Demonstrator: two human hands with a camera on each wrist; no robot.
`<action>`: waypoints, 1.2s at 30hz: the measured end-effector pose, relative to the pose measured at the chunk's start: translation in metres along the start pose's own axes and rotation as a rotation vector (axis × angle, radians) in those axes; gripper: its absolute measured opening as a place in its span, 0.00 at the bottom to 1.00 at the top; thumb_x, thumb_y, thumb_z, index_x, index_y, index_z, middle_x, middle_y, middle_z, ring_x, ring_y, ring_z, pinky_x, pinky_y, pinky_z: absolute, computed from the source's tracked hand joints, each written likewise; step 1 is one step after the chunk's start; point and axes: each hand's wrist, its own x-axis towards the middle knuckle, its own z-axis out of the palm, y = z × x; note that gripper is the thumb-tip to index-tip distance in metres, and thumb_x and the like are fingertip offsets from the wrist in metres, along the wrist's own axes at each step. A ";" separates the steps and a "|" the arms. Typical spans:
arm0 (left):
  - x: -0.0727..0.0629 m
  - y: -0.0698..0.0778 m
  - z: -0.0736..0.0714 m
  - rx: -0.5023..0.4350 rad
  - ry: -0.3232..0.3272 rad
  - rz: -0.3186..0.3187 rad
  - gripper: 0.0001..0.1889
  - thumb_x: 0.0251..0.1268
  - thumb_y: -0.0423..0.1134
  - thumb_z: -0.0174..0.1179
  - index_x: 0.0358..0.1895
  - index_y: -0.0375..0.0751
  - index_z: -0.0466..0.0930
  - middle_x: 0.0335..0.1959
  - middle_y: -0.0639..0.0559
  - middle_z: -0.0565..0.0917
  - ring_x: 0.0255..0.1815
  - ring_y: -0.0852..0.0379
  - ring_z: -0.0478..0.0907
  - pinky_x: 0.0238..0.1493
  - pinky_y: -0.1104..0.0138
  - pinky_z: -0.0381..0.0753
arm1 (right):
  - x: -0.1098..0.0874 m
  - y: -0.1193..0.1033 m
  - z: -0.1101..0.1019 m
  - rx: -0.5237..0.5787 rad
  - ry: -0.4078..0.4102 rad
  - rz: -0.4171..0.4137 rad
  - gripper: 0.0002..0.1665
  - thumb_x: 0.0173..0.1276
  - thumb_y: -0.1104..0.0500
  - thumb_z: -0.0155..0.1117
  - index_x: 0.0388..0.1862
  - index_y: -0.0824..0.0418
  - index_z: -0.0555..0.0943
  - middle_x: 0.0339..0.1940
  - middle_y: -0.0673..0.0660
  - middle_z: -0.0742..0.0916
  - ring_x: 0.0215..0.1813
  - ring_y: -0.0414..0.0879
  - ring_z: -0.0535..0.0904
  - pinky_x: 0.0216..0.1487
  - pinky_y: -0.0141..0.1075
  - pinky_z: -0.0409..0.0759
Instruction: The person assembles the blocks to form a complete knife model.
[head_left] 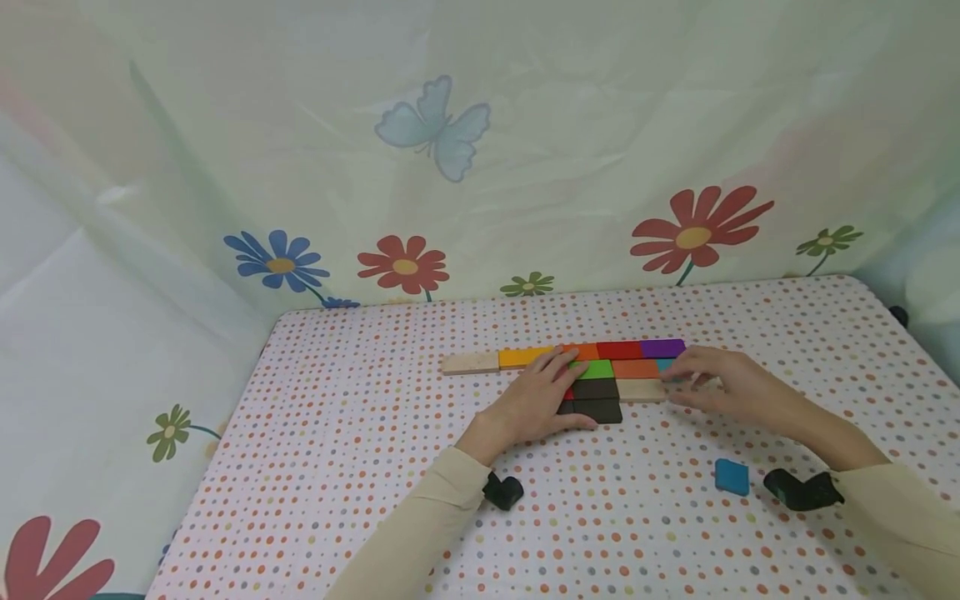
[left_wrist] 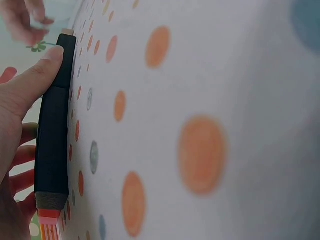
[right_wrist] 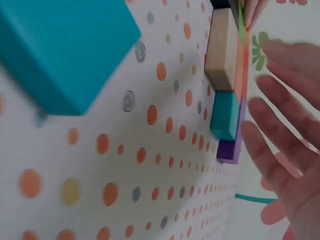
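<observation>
Flat coloured blocks lie in rows fitted together on the table. The back row runs from a plain wooden block through yellow, orange and red to purple. Nearer rows hold a green block, an orange block, a second wooden block, a small blue block and black blocks. My left hand rests over their left part, fingers spread, thumb at the black front edge. My right hand hovers by the right end, fingers loosely bent and holding nothing.
A loose blue block lies nearer me, below the right hand. Dark wrist-worn devices sit at both cuffs. The dotted tablecloth covers the table, and a flowered curtain hangs behind it.
</observation>
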 end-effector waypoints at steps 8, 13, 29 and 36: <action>0.001 0.000 0.000 0.010 0.003 0.003 0.46 0.73 0.68 0.57 0.84 0.47 0.57 0.86 0.48 0.54 0.86 0.47 0.47 0.79 0.51 0.61 | -0.041 0.007 0.001 0.138 -0.268 -0.084 0.22 0.57 0.51 0.85 0.49 0.54 0.89 0.45 0.45 0.85 0.42 0.32 0.77 0.39 0.31 0.82; 0.001 -0.001 0.001 0.003 -0.002 0.003 0.46 0.73 0.67 0.58 0.84 0.47 0.57 0.86 0.48 0.54 0.86 0.47 0.47 0.81 0.54 0.57 | -0.065 0.020 0.002 0.197 -0.327 -0.102 0.23 0.55 0.56 0.86 0.50 0.52 0.89 0.48 0.43 0.83 0.47 0.27 0.75 0.41 0.29 0.83; 0.001 -0.001 0.000 -0.007 -0.006 0.009 0.45 0.74 0.67 0.57 0.84 0.46 0.57 0.86 0.47 0.54 0.86 0.47 0.46 0.83 0.56 0.51 | -0.079 0.017 0.014 0.175 -0.151 -0.087 0.22 0.56 0.62 0.84 0.49 0.51 0.87 0.44 0.40 0.84 0.42 0.29 0.77 0.37 0.29 0.80; 0.001 0.000 0.000 -0.004 0.000 0.009 0.45 0.74 0.67 0.57 0.84 0.46 0.57 0.86 0.47 0.54 0.86 0.47 0.47 0.82 0.55 0.52 | -0.050 -0.003 0.017 0.137 -0.074 0.028 0.24 0.54 0.63 0.85 0.49 0.56 0.86 0.46 0.46 0.85 0.46 0.28 0.79 0.43 0.29 0.85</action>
